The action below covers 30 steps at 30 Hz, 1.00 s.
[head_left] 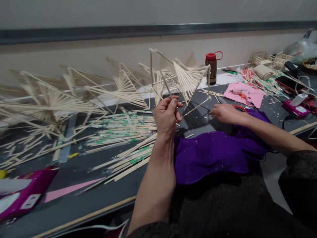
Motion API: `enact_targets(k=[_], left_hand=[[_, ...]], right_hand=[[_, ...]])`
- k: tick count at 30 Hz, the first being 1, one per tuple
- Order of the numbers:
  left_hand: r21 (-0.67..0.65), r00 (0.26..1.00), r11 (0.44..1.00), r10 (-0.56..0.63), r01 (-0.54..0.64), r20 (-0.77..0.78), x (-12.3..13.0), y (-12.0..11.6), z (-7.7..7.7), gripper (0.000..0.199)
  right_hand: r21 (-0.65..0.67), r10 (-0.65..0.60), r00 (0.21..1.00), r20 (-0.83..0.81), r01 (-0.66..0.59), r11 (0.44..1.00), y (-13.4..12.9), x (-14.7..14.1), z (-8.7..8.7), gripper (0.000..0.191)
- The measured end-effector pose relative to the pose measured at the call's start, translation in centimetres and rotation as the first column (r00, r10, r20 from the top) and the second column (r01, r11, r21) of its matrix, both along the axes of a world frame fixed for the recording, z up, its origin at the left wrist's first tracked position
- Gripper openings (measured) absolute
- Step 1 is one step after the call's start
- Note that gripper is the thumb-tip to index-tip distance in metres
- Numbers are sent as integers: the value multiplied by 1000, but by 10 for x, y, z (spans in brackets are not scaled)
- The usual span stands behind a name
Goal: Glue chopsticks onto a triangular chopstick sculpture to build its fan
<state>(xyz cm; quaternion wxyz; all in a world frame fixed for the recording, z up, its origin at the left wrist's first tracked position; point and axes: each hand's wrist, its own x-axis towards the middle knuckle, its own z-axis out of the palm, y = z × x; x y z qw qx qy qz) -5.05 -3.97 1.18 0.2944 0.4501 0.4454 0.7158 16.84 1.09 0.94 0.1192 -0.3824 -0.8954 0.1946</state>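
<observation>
My left hand [168,114] is closed, with the fingers and thumb pinching the frame of a stick model [189,82] made of thin wooden sticks. The model is raised in front of me; its sticks fan out in a twisted shape. My right hand [224,113] hovers to the right of the model, fingers curled and apart from it. Beside that hand an orange loop [239,108] shows, like a tool handle; whether the hand grips it is unclear. A purple cloth [210,157] lies below both hands.
More stick models [123,87] stand along the wall at left. Packets of wooden sticks [121,127] lie beside my left arm. A red-capped bottle [211,69] is at the back. Rightward, a glue gun [241,94] rests on pink paper [256,98], near a phone [289,84].
</observation>
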Motion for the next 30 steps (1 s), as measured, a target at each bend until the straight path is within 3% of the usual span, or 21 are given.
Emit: enact_targets(k=[2, 5, 11, 16, 19, 24, 30], left_hand=[[15, 1000, 1000, 5, -5, -16, 0, -1, 1, 16], [26, 1000, 1000, 18, -18, -20, -1, -4, 4, 15], [28, 1000, 1000, 8, -7, -21, 0, -7, 8, 15], [10, 999, 1000, -2, 2, -33, 4, -9, 9, 15], [3, 999, 1000, -7, 7, -46, 5, -10, 9, 15], [3, 998, 1000, -18, 18, -52, 6, -10, 9, 16], [-30, 995, 999, -17, 14, -95, 7, -8, 5, 19]], right_hand=[[108, 46, 981, 188, -67, 992, -1, -23, -11, 23], [201, 17, 931, 364, -96, 975, -1, -39, -20, 30], [284, -7, 897, 441, -132, 950, 2, -32, -25, 32], [253, -79, 917, 392, -25, 967, 11, -4, -20, 23], [276, -146, 932, 331, 52, 960, 18, 18, -9, 22], [279, -253, 967, 30, 235, 931, 38, 44, 24, 17], [336, -366, 883, -294, 454, 825, 105, 44, 84, 12]])
